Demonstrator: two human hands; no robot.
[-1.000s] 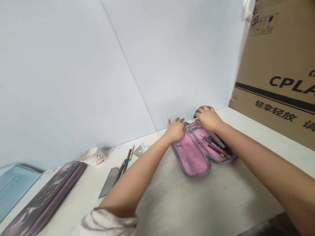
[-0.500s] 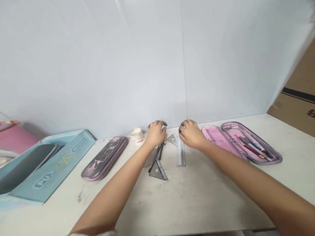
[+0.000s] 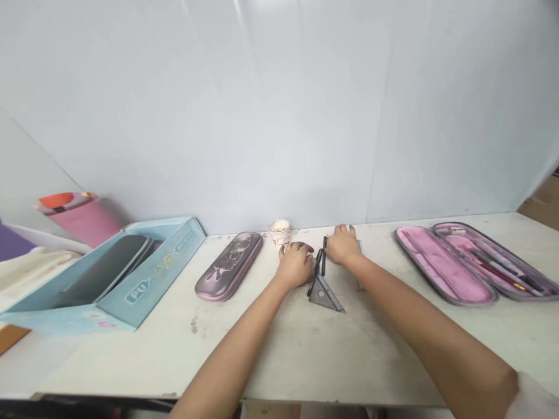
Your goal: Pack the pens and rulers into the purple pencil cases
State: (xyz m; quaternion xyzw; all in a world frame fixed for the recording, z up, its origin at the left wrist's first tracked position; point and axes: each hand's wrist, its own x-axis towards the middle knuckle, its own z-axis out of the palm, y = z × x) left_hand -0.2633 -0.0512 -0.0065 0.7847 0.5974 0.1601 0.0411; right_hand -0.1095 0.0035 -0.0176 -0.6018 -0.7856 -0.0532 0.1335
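Note:
My left hand rests low over the table with curved, parted fingers, beside a small heap of dark pens and a grey set square. A greyish flat piece shows at its fingers' edge; I see no clear grip on it. My right hand lies just right of the pens, fingers parted and pointing toward the wall. A clear ruler is mostly hidden under this hand and wrist.
A closed dark pencil case and a paper cup stand left of the hands. Farther left is a blue box holding a dark case. At right an open pink-lined pencil case holds pens. A wall rises behind.
The view has swung left. My right hand has moved left over the ruler and second set square, which are now mostly covered. My left hand has come nearer, to the left of the pens.

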